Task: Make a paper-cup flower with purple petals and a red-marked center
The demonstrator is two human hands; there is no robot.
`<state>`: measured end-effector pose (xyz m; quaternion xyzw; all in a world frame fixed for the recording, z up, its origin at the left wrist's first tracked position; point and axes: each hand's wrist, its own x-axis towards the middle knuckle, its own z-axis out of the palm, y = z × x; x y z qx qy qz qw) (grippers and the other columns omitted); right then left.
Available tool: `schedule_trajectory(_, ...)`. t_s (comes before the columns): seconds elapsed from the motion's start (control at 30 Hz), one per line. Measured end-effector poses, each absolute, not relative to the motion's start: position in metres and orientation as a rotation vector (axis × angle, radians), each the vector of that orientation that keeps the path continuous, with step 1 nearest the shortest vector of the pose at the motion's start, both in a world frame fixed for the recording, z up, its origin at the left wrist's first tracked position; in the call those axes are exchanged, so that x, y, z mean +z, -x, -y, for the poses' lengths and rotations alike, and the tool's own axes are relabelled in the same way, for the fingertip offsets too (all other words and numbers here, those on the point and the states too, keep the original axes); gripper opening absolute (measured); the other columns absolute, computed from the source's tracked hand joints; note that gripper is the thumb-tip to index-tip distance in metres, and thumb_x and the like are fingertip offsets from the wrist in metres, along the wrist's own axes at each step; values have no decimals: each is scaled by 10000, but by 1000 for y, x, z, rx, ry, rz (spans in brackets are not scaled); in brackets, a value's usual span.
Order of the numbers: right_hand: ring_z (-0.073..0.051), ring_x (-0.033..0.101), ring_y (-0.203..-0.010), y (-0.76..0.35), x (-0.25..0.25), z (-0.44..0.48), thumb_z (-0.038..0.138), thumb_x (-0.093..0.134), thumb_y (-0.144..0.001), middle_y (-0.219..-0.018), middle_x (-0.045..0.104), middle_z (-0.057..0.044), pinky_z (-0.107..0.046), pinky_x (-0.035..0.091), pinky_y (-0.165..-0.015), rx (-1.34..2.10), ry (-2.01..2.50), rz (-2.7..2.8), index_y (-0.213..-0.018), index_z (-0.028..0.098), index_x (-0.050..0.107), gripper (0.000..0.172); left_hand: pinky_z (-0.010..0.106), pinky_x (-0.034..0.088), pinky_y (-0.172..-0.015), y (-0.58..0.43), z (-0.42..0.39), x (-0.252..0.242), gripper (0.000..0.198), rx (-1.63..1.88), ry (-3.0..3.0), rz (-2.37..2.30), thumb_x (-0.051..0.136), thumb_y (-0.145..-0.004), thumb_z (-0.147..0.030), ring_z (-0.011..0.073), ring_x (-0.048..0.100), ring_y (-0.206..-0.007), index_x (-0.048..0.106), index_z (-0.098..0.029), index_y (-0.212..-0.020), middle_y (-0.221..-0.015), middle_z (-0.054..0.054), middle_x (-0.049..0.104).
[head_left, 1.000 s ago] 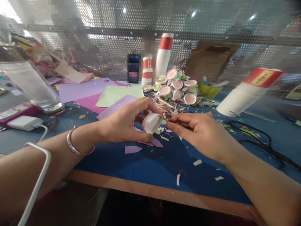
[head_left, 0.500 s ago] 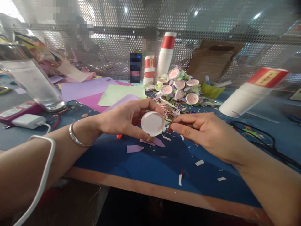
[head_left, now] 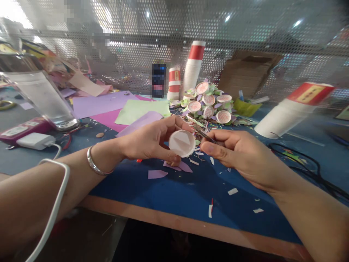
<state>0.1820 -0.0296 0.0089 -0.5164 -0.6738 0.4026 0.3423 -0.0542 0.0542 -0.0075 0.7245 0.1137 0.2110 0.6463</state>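
My left hand (head_left: 155, 142) holds a white paper cup bottom (head_left: 182, 143), a shallow round piece with a raised rim, its flat face tilted toward me. Thumb and fingers grip it by the edge. In my right hand (head_left: 231, 149) a thin metal tool (head_left: 204, 134) is pinched between thumb and fingers, its tip pointing at the cup piece's upper right; its exact kind is hard to make out. Purple paper strips (head_left: 158, 174) lie on the table beneath my left hand. Behind both hands stands a heap of round cup pieces (head_left: 208, 100) with green and purple paper bits.
Stacked paper cups (head_left: 193, 69) stand at the back; another stack (head_left: 289, 112) leans at the right. A glass of water (head_left: 49, 98) and a power strip (head_left: 25, 131) are at left. Coloured paper sheets (head_left: 103, 103), scraps and black cables (head_left: 308, 167) lie about. A white cable (head_left: 56, 203) crosses my left forearm.
The cup piece has shifted slightly right and turned a little in my left hand. The metal tool now shows more plainly, angled up across the gap between my hands.
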Motion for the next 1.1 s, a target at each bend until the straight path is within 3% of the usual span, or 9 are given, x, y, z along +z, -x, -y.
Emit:
schedule_trajectory(0.17, -139, 516, -653, -174, 7, 28, 554, 751, -843, -738, 621, 7, -259, 401, -569, 897, 1375, 1808, -819, 215, 697, 345, 257, 562, -779, 51, -50, -12, 510, 513, -1690, -248, 810, -733, -56, 124, 652, -886, 529, -190, -1137, -1020, 18, 628)
schedule_trajectory(0.4, -137, 520, -677, -176, 3, 26, 543, 753, -847, -762, 617, 12, -262, 401, -587, 892, 1366, 1793, -814, 221, 699, 329, 261, 564, -783, 49, -44, -5, 505, 470, -1616, -277, 840, -731, -80, 120, 653, -870, 544, -185, -1126, -981, 12, 644)
schedule_trajectory(0.5, -108, 449, -603, -179, 3, 26, 536, 773, -835, -722, 577, 32, -252, 337, -525, 968, 1341, 1743, -845, 222, 697, 324, 287, 587, -796, 49, -43, -2, 522, 464, -1580, -315, 840, -718, -69, 130, 644, -902, 553, -184, -1138, -1030, 17, 621)
schedule_trajectory(0.6, -97, 291, -526, -181, 4, 27, 590, 683, -895, -619, 405, 62, -265, 213, -459, 987, 1327, 1731, -833, 225, 674, 370, 316, 603, -728, 51, -45, -2, 533, 482, -1576, -377, 814, -740, -82, 158, 659, -884, 539, -196, -1182, -1050, 28, 617)
schedule_trajectory(0.67, -106, 268, -525, -182, 5, 27, 624, 611, -931, -607, 357, 62, -273, 193, -456, 945, 1333, 1748, -839, 231, 673, 409, 305, 591, -672, 53, -46, -2, 531, 531, -1633, -404, 803, -763, -119, 162, 671, -821, 527, -192, -1211, -1009, 32, 631)
schedule_trajectory(0.93, -150, 539, -641, -177, 8, 26, 555, 601, -957, -773, 684, -12, -272, 390, -560, 584, 1494, 1910, -917, 230, 756, 362, 233, 596, -717, 51, -42, -4, 535, 806, -2017, -499, 773, -722, -79, 143, 666, -875, 566, -162, -1208, -1033, 39, 663)
schedule_trajectory(1.1, -132, 482, -577, -176, 5, 26, 520, 575, -978, -671, 621, 3, -267, 350, -517, 448, 1524, 1983, -866, 208, 756, 377, 211, 607, -679, 47, -33, -3, 523, 839, -2119, -586, 759, -696, -68, 132, 678, -859, 593, -169, -1182, -1148, 68, 669)
